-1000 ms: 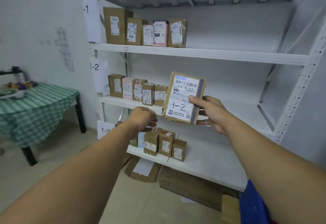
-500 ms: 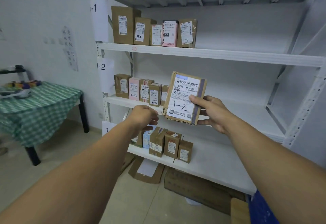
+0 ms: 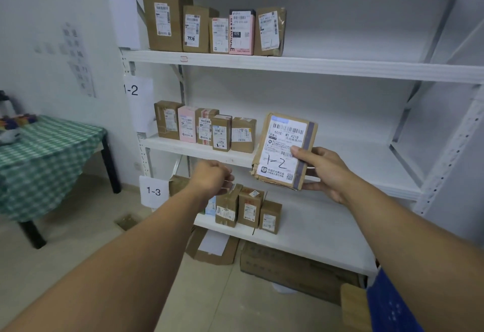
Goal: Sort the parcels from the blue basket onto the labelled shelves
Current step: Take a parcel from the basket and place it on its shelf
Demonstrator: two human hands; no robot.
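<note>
Cardboard parcel marked "1-2", up at the middle shelf.

Your right hand grips the parcel by its right edge, thumb across the label. It is upright in the air just in front of the 1-2 shelf, not yet on it. Your left hand hangs at 8 o'clock of the parcel, fingers curled in, nothing seen in them. Step: placing. The shelf tag matches the scrawl. Next, likely: carry it toward 10 o'clock and stand it just beside the last brown box in the row, label out. The blue basket is at 5 o'clock of view.
</note>
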